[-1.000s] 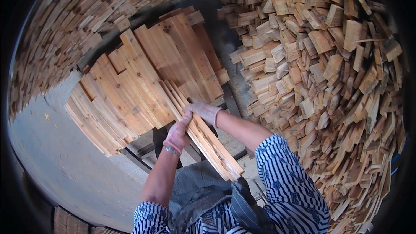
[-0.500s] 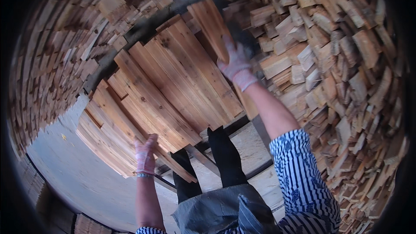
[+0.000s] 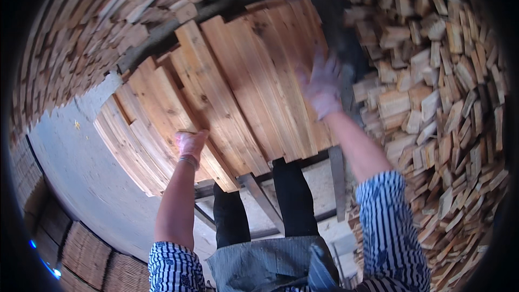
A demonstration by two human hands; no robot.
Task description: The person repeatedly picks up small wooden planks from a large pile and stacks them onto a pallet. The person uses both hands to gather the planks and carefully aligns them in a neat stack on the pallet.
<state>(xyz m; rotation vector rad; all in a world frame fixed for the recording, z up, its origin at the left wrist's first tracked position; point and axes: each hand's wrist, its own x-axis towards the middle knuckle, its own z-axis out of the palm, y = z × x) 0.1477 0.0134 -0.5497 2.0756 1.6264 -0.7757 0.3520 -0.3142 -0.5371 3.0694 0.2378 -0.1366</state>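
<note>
Wooden boards lie side by side in a row on a low dark frame before my legs. My left hand, in a pale pinkish glove, is closed on the edge of a board left of the middle. This board lies over its neighbours, its near end reaching past theirs. At the right end of the row my right hand, gloved alike, is open with fingers spread and nothing in it. Motion blurs it, and I cannot tell whether it touches the outermost board.
A high heap of short wood pieces rises on the right. More stacked wood stands at the far left. Grey floor runs along the left, with slatted bundles at the lower left.
My right hand has let go of the board it held, which now lies at the row's right end. My left hand has moved up and right, shifting its board away from me.
</note>
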